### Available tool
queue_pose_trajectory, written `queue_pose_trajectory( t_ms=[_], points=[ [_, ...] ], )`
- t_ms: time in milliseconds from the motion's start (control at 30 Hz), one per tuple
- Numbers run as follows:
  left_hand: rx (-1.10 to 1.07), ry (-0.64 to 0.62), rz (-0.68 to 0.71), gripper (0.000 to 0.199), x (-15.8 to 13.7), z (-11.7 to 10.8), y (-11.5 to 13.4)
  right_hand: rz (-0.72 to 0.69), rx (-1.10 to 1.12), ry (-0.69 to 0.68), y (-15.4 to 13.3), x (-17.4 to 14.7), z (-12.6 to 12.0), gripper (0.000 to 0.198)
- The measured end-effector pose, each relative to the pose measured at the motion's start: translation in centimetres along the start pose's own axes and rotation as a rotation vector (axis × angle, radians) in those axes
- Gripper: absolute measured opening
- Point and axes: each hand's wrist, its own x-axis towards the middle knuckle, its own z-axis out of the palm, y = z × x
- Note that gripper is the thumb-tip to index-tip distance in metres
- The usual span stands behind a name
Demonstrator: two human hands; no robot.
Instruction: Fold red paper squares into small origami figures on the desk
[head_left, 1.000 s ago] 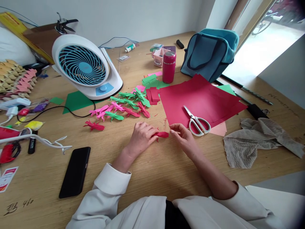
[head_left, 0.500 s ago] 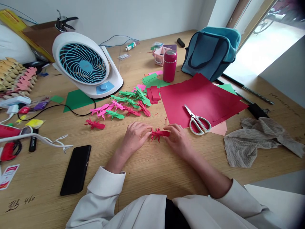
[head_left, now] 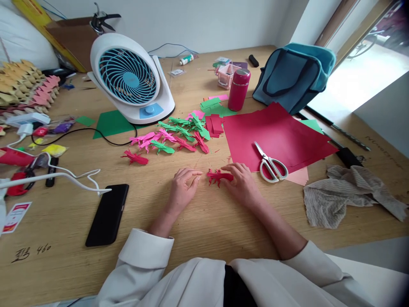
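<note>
A small red folded-paper insect (head_left: 218, 176) with thin cut legs lies low over the table between my hands. My right hand (head_left: 243, 184) pinches its right end between thumb and fingers. To its left, my left hand (head_left: 182, 189) is apart from it, thumb and forefinger parted with nothing between them. Beyond my hands lies a cluster of similar paper insects in green (head_left: 183, 133), pink (head_left: 145, 140) and red (head_left: 202, 143). One more red paper insect (head_left: 135, 157) sits apart, nearer me. White-handled scissors (head_left: 271, 166) rest on large red paper sheets (head_left: 281, 132) to the right.
A white fan (head_left: 128, 76) stands at the back left. Behind the paper are a red flask (head_left: 239, 90) and a blue bag (head_left: 292, 79). A black phone (head_left: 108, 215) lies at the left, under a white cable (head_left: 70, 175). At the right is a crumpled grey cloth (head_left: 338, 196).
My left hand has let go of the paper insect's left end and drawn slightly away. The right hand keeps its pinch. The whole view has shifted a little.
</note>
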Motion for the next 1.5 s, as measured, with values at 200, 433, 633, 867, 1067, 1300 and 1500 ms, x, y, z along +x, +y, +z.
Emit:
queue_pose_trajectory(
  t_ms=[200, 433, 633, 867, 1067, 1300, 1500],
  points=[
    [-0.025, 0.005, -0.016, 0.012, -0.2, 0.3, -0.4, 0.080, 0.066, 0.213, 1.8, -0.9, -1.8, 0.013],
    [-0.036, -0.013, -0.024, 0.013, -0.5, 0.8, -0.6, 0.122, 0.066, 0.120, 1.6, -1.3, -1.8, 0.015],
    [0.008, -0.038, -0.005, 0.014, -0.3, 0.9, -0.3, 0.306, 0.107, 0.007, 1.2, -1.2, -1.2, 0.021],
    [0.064, -0.106, 0.053, 0.012, 0.1, 1.6, 0.3, 0.440, 0.212, -0.027, 0.4, -0.6, -0.6, 0.025],
    [0.069, -0.097, 0.076, 0.013, 0.1, 1.7, 0.2, 0.479, 0.258, -0.015, 0.7, -0.6, -1.0, 0.030],
    [0.098, -0.117, 0.108, 0.019, 0.5, 2.0, 0.8, 0.458, 0.122, -0.088, 0.3, -0.7, -1.3, 0.029],
    [0.045, -0.168, 0.123, 0.017, 0.8, 2.4, 1.0, 0.468, 0.250, -0.105, 0.1, -0.7, -1.0, 0.031]
  ],
)
